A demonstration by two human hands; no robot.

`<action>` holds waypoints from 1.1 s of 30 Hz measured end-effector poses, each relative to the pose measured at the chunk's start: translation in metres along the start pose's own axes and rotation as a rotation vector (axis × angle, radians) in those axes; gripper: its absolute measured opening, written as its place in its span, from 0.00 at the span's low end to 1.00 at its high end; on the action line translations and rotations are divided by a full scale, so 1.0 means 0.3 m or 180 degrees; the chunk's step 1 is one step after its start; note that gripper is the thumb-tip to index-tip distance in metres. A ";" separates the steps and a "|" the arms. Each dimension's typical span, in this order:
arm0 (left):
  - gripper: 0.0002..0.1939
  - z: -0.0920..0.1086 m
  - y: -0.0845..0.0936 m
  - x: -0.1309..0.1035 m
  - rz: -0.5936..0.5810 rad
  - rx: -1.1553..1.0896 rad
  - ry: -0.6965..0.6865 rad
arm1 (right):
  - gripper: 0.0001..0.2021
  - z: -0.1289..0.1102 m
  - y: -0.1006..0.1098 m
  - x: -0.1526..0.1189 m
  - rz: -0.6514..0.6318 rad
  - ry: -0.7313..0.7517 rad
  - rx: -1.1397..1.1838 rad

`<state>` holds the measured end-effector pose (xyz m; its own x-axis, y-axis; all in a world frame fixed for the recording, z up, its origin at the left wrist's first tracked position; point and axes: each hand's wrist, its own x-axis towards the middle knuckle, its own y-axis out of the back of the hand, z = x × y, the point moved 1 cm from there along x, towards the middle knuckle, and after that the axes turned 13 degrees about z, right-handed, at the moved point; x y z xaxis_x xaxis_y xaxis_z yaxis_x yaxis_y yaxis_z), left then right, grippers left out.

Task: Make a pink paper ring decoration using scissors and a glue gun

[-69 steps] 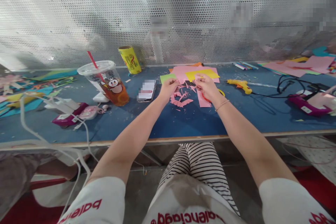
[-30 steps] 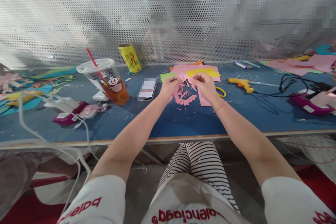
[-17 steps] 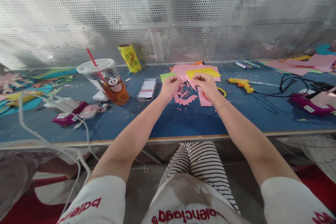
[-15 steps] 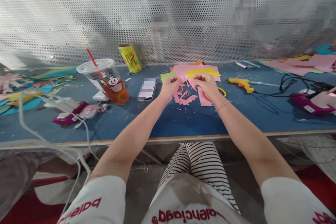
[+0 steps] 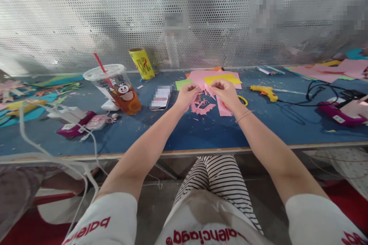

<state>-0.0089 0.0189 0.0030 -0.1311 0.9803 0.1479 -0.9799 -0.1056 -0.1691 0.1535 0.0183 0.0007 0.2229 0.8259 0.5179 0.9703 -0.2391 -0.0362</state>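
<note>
My left hand (image 5: 186,97) is closed in a pinch above the blue table, at the left end of a small pink paper piece (image 5: 207,90). From the other side, my right hand (image 5: 225,91) pinches the same piece between thumb and fingers. Both sets of fingertips partly cover it. Below them lie pink paper scraps (image 5: 203,108), some curled and fringed into thin strips. Beneath my right hand a pink strip (image 5: 224,111) lies beside the yellow handle loop of scissors (image 5: 244,100). Behind my hands are pink sheets (image 5: 198,75), a yellow sheet (image 5: 233,79) and a green sheet (image 5: 181,84).
Left stand a drink cup (image 5: 126,97) with a red straw, a phone (image 5: 161,98), a yellow can (image 5: 142,64) and a purple power strip (image 5: 76,124) with cables. Right lie a yellow glue gun (image 5: 264,92), markers (image 5: 270,70) and another purple power strip (image 5: 340,115). Perforated metal panel behind.
My hands have barely moved and keep their pinch. The pink piece between them has shifted slightly.
</note>
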 end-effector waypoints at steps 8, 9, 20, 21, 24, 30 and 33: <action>0.04 0.004 -0.002 -0.004 -0.0103 -0.0026 -0.0033 | 0.06 0.003 0.003 0.004 0.0147 0.0168 -0.0296; 0.05 0.004 -0.002 -0.004 -0.0090 -0.0022 -0.0018 | 0.05 0.004 0.004 0.005 0.0167 0.0178 -0.0275; 0.06 -0.008 0.000 0.005 -0.0051 -0.0127 -0.0051 | 0.04 0.012 -0.010 -0.002 -0.0145 0.0093 -0.0019; 0.06 -0.009 0.000 0.005 -0.0052 -0.0124 -0.0051 | 0.04 0.010 -0.011 -0.003 -0.0148 0.0063 0.0016; 0.05 -0.009 0.000 0.005 -0.0075 -0.0129 -0.0087 | 0.05 0.009 -0.008 -0.002 -0.0099 -0.0039 0.0100; 0.04 -0.006 -0.002 0.002 -0.0051 -0.0100 -0.0140 | 0.06 0.014 -0.006 0.002 0.0024 -0.0236 0.0619; 0.05 -0.003 -0.004 -0.001 0.0022 -0.0048 -0.0132 | 0.05 0.005 -0.001 0.003 0.0142 -0.0181 0.0750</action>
<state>-0.0076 0.0189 0.0023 -0.1442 0.9718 0.1868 -0.9767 -0.1094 -0.1849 0.1536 0.0198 0.0000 0.2646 0.8462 0.4625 0.9530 -0.1560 -0.2598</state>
